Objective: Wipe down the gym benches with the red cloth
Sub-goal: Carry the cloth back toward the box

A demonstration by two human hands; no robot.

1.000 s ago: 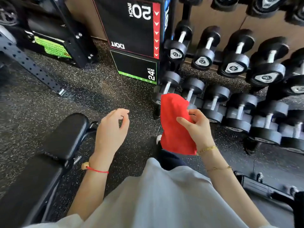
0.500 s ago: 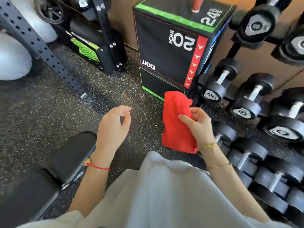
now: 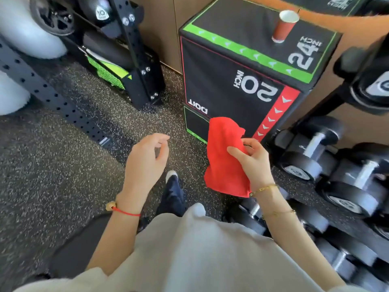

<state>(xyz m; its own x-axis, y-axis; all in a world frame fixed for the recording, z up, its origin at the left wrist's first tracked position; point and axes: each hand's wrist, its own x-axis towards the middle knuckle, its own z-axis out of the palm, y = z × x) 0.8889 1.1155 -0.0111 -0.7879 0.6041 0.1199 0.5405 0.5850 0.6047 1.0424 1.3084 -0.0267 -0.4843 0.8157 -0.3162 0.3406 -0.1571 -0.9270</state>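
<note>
We look down from head height at a gym floor [image 3: 52, 175] of speckled black rubber, where a person in a pale top stands with both forearms raised in front of the body. The right hand [image 3: 255, 163] grips the red cloth [image 3: 224, 157], thumb laid across its front and fingers curled behind, so that the cloth hangs loosely in the air above the floor, in front of the lower corner of a black plyo box [image 3: 221, 81]. The left hand [image 3: 145, 163] holds nothing; its fingers are relaxed and partly curled, and it floats well apart from the cloth. A red string bracelet [image 3: 125, 210] circles the left wrist, and thin gold bracelets [image 3: 265, 189] circle the right. The box carries green and red borders and the numbers 24 and 20, and a reddish paper cup [image 3: 285, 26] stands upright on its top face. To the right we see black dumbbells [image 3: 309, 157] lying on their rack in rows. At upper left a perforated black steel upright [image 3: 50, 95] slants across the floor beside a black and green piece of equipment [image 3: 109, 70]. A dark padded surface [image 3: 84, 245], which we take for the end of a bench, shows only as a blurred edge behind the left forearm. A dark shoe with a white toe [image 3: 173, 186] rests on the floor between the hands.
</note>
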